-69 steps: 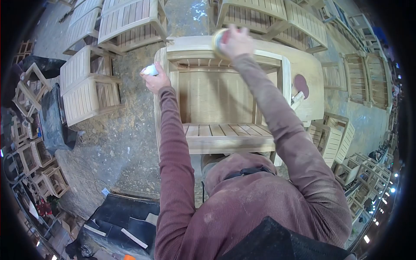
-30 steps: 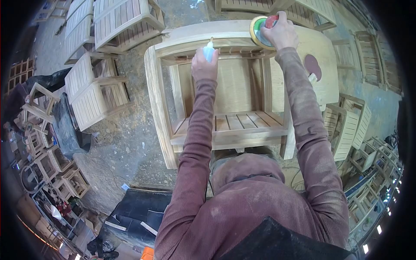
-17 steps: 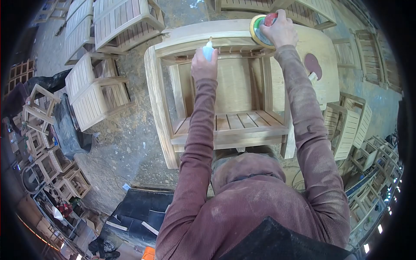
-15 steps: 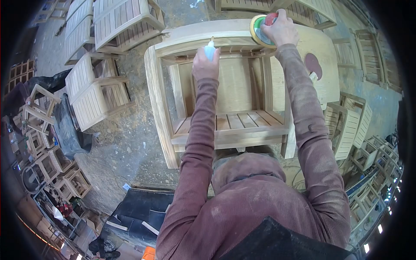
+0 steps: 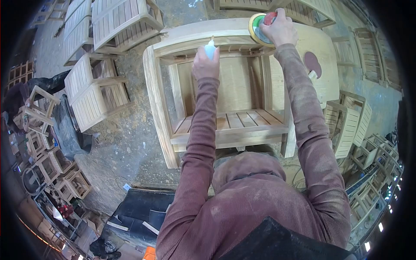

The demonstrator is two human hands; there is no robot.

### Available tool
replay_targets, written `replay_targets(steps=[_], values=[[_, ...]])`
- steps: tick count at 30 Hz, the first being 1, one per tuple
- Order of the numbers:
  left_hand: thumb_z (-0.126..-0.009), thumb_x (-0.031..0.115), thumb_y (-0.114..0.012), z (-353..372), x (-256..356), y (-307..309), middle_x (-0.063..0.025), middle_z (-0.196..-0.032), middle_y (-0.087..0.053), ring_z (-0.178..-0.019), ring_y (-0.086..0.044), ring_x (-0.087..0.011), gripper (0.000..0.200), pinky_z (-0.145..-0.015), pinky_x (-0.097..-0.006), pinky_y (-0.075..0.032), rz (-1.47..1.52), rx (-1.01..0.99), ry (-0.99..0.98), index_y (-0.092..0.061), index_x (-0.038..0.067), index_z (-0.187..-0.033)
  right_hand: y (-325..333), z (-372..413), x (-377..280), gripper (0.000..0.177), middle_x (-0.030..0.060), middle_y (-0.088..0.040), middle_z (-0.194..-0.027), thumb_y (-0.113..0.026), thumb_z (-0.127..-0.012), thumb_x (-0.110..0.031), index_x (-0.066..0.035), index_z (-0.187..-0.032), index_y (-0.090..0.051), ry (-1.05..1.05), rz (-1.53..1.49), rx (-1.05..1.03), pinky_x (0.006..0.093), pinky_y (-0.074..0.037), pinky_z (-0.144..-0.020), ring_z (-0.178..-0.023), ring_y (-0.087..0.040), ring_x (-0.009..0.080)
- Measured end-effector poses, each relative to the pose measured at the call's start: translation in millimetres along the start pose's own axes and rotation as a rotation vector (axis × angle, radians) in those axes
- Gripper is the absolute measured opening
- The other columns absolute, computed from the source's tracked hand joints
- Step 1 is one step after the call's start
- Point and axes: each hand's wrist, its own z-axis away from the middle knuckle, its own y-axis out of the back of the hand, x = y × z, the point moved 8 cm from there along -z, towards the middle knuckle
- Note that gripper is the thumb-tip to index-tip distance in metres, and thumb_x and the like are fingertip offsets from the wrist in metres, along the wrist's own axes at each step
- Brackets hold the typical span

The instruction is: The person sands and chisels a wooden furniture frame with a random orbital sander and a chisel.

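Note:
A pale blue squeeze bottle (image 5: pixel 210 50) with a white nozzle is gripped in my left hand (image 5: pixel 205 65). Its tip points at the top rail of a wooden chair frame (image 5: pixel 156 99) with a slatted panel, lying on the work table. My right hand (image 5: pixel 279 31) is closed around the red top of a round disc tool (image 5: pixel 258 29), which has a green middle and a yellowish rim. The disc stands on edge near the right end of that rail. Whether it touches the wood is hard to tell.
Dark red sanding discs (image 5: pixel 312 65) lie on the plywood tabletop (image 5: pixel 327 47) beside my right forearm. Slatted chairs (image 5: pixel 95 93) stand on the left floor, more (image 5: pixel 346 125) on the right. A black-covered bench (image 5: pixel 138 208) is behind me at lower left. Another person (image 5: pixel 26 95) bends at far left.
Almost nothing differs. Both hands keep their places, with the bottle and the disc tool still held; the view has shifted very slightly.

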Motion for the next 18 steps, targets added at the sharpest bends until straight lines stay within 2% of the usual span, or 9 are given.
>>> replay_targets(steps=[14, 16, 18], values=[[-0.077, 0.042, -0.067, -0.6, -1.0, 3.4, -0.0182, -0.08, -0.065, -0.076, -0.063, -0.0374, 0.04, -0.066, -0.0458, -0.049, -0.018, -0.008, 0.033, -0.06, 0.006, -0.093, 7.4, 4.1, -6.2, 0.059, 0.0172, -0.059, -0.105, -0.065, -0.069, -0.046, -0.014, -0.116, -0.048, 0.038, 0.001, 0.028, 0.0439, -0.049, -0.081, -0.096, -0.06, 0.0341], [-0.077, 0.04, -0.066, -2.1, -4.8, 2.9, -0.0168, -0.081, -0.062, -0.073, -0.061, -0.0374, 0.04, -0.061, -0.0465, -0.048, -0.015, -0.005, 0.0, -0.053, 0.005, -0.089, 7.2, 4.1, -5.2, 0.06, 0.0172, -0.059, -0.105, -0.065, -0.069, -0.046, -0.014, -0.116, -0.048, 0.03, 0.001, 0.019, 0.0438, -0.049, -0.081, -0.096, -0.06, 0.0341], [-0.077, 0.041, -0.066, -2.4, -7.3, 4.3, -0.0167, -0.081, -0.062, -0.072, -0.061, -0.0373, 0.04, -0.061, -0.0465, -0.048, -0.026, 0.004, 0.003, -0.053, 0.005, -0.089, 7.4, 4.6, -5.8, 0.06, 0.0172, -0.059, -0.105, -0.065, -0.069, -0.046, -0.013, -0.116, -0.048, 0.024, 0.001, 0.009, 0.0437, -0.049, -0.081, -0.095, -0.06, 0.0341]])
